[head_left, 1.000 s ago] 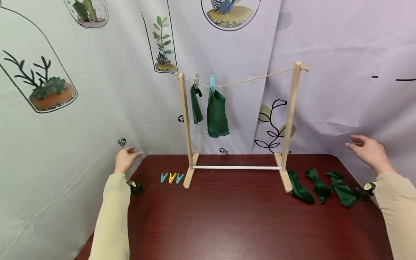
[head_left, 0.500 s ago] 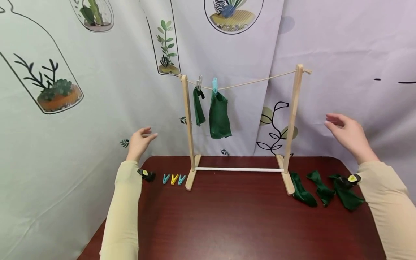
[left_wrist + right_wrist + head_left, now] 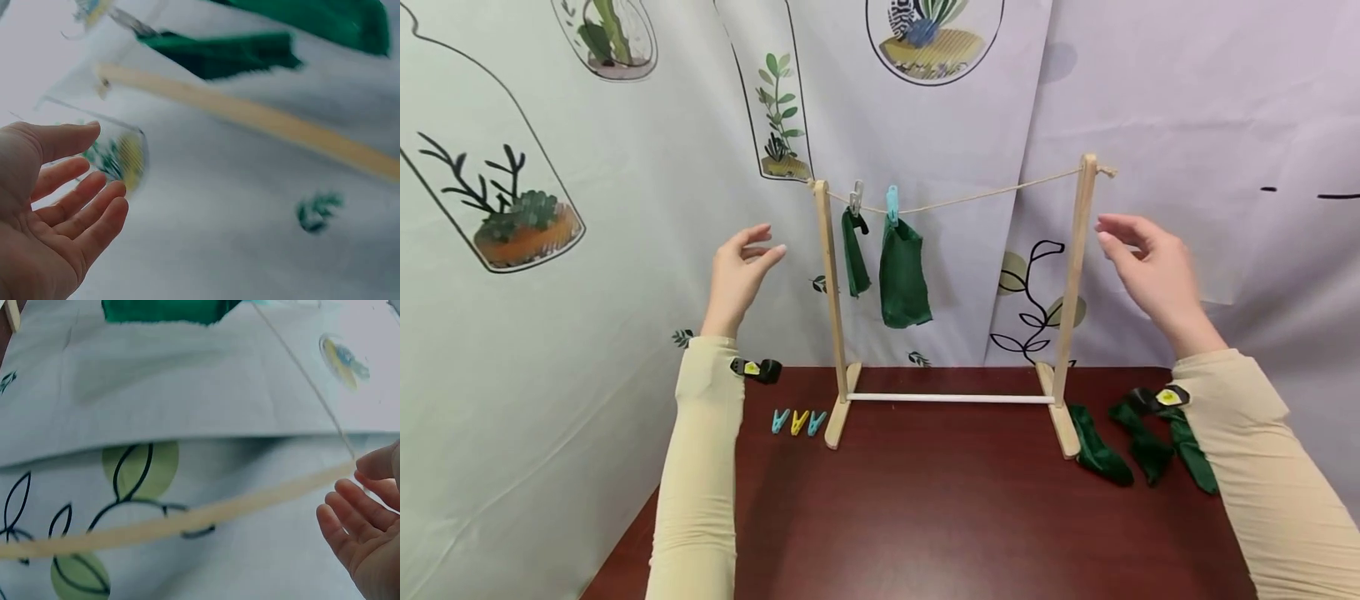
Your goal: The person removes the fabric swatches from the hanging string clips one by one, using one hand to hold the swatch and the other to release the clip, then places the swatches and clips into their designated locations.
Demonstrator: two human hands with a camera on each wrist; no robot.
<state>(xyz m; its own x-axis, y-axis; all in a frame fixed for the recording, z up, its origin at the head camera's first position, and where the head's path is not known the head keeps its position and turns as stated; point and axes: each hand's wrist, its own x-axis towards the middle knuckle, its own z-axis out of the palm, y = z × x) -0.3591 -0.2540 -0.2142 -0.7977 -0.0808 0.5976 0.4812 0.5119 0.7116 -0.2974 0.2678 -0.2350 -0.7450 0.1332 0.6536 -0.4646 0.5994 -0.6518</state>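
A small wooden drying rack [image 3: 831,283] stands at the back of the table with a string [image 3: 977,197] tied between its two posts. From the string hang a narrow green cloth [image 3: 854,258] under a clear clothespin [image 3: 856,198] and a wider green cloth [image 3: 904,275] under a light-blue clothespin [image 3: 892,204]. My left hand [image 3: 739,271] is raised left of the left post, fingers loosely bent and holding nothing. Just right of the right post is my right hand [image 3: 1150,262], also bare, its thumb apart from the fingers; the right wrist view shows its palm [image 3: 375,544].
Two blue clothespins [image 3: 780,421] and a yellow clothespin [image 3: 799,423] lie left of the rack. Several green cloth pieces [image 3: 1101,450] lie right of it, partly under the right forearm. A white rod [image 3: 951,398] joins the rack's feet. A printed curtain [image 3: 970,100] hangs behind.
Both hands have risen and moved inward from the table's sides toward the rack's posts. The hung cloths and the things on the table stay where they were.
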